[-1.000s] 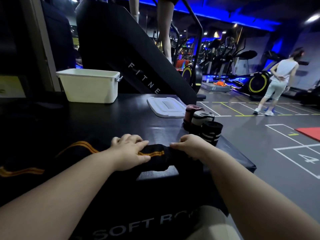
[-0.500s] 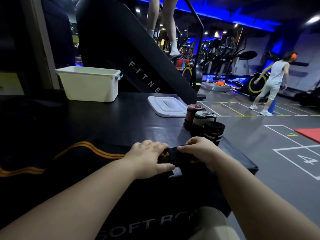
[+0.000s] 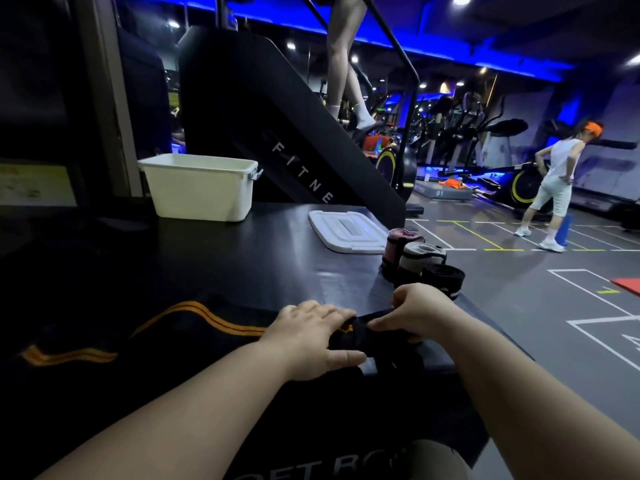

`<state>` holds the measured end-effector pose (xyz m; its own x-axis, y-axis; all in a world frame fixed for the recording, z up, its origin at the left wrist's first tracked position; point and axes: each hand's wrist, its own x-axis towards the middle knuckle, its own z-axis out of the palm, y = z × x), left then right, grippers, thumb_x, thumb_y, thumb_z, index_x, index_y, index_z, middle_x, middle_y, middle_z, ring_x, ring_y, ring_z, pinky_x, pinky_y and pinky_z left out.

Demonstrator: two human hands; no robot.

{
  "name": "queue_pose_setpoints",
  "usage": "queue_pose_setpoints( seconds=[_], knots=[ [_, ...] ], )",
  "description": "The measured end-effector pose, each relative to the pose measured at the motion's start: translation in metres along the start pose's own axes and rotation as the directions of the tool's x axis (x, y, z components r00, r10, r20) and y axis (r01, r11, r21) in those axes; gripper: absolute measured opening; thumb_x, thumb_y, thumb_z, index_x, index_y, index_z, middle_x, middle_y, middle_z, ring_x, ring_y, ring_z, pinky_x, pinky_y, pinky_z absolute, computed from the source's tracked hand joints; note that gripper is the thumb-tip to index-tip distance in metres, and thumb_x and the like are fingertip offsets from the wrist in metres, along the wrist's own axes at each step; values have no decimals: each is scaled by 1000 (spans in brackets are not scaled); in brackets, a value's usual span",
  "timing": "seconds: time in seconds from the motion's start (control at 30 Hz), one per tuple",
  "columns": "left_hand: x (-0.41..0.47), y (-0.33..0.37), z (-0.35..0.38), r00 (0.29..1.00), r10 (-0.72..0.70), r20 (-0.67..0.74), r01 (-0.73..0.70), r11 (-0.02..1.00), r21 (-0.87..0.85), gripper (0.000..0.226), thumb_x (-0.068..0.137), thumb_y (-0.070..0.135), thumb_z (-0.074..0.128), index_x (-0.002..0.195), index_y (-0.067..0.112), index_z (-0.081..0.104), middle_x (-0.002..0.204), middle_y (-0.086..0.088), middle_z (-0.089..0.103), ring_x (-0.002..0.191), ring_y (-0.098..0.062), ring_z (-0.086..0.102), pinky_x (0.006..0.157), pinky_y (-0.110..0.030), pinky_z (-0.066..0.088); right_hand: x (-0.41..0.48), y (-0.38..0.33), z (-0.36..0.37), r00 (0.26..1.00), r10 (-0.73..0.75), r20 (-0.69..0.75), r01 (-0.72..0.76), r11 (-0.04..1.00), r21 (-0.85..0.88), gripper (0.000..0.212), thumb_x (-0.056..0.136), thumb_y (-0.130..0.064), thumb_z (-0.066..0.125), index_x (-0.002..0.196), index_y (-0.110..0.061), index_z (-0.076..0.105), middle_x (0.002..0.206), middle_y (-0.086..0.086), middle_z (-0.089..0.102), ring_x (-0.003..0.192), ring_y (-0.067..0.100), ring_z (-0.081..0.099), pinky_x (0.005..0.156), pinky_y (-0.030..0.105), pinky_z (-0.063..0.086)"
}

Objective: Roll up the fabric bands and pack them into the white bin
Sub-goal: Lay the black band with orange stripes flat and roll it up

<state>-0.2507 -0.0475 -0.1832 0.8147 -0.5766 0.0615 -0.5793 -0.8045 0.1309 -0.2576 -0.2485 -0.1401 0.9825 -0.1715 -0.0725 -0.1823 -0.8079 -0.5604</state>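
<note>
A long black fabric band with orange stripes point(image 3: 194, 315) lies across the near edge of a black padded box point(image 3: 277, 265). Its right end is bunched into a small roll point(image 3: 367, 337) between my hands. My left hand point(image 3: 308, 341) presses on the band and touches the roll's left side, thumb stretched along its front. My right hand point(image 3: 419, 311) grips the roll from the right with curled fingers. Three rolled bands point(image 3: 420, 263) stand upright just beyond my right hand. The white bin point(image 3: 199, 188) stands open at the box's far left.
The bin's white lid point(image 3: 346, 230) lies flat at the far right of the box. A black stair-climber machine point(image 3: 287, 133) rises behind, with a person's legs on it. Another person point(image 3: 554, 185) stands on the gym floor to the right. The box's right edge drops to the floor.
Both hands have shifted right along the band, and the loose end between them has been gathered into a tighter roll. The person in the background walked further right.
</note>
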Motion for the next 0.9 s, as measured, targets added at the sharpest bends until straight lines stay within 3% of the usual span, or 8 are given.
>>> queue_pose_setpoints(
  seconds=[0.07,0.2,0.33,0.43,0.53,0.63,0.8,0.9],
  knots=[
    [-2,1,1,1000,-4,-17,4,1000,-1,80,83,81,33,150,40,21,152,13,32,138,-14,26,110,-38,22,-1,-1,2,1000,-15,-2,15,1000,2,41,67,-33,87,65,-15,50,62,2,54,56,14,58,45,24,51],
    [-2,0,2,999,-6,-43,6,1000,-9,75,86,78,31,149,40,23,152,14,33,138,-14,27,110,-37,22,-1,9,11,1000,17,-12,-14,973,231,39,68,-27,86,71,-13,50,71,5,55,65,16,58,47,25,50],
    [-2,-1,4,999,-3,-41,3,1000,11,74,86,77,30,150,41,20,153,14,32,137,-14,27,110,-37,22,-5,23,15,998,52,-27,-33,877,479,37,73,-20,84,69,-14,48,60,3,49,45,14,48,42,23,41],
    [-1,-1,4,1000,1,-20,0,999,43,75,87,77,29,152,42,15,157,14,26,140,-15,23,112,-38,21,-10,25,19,998,-6,-61,33,893,449,32,76,-21,82,70,-13,52,60,2,53,49,14,52,43,25,42],
    [-3,1,2,1000,3,-4,-3,999,54,77,86,78,28,152,42,13,158,14,24,143,-14,20,113,-38,19,-13,25,23,991,-32,-127,77,927,367,28,75,-24,83,86,-12,60,76,1,61,54,10,55,42,21,42],
    [-3,0,2,1000,6,-17,-6,1000,29,77,85,78,31,152,42,15,155,15,28,141,-13,22,113,-38,20,-14,28,25,985,-14,-169,80,917,392,35,73,-23,84,97,-19,59,91,2,62,61,11,58,42,21,43],
    [-4,-2,2,1000,0,-8,0,1000,1,79,83,80,33,151,44,16,153,13,31,139,-15,23,113,-38,21,-14,28,27,990,-28,-139,81,918,388,22,77,-22,81,96,-20,69,92,4,70,64,10,60,45,19,45],
    [-3,-1,2,1000,-1,-4,1,1000,22,77,85,79,29,152,43,15,153,13,30,138,-17,24,111,-38,21,-14,26,27,992,-41,-117,76,946,316,17,81,-23,78,95,-17,72,82,3,71,61,11,61,46,17,46]
  ],
)
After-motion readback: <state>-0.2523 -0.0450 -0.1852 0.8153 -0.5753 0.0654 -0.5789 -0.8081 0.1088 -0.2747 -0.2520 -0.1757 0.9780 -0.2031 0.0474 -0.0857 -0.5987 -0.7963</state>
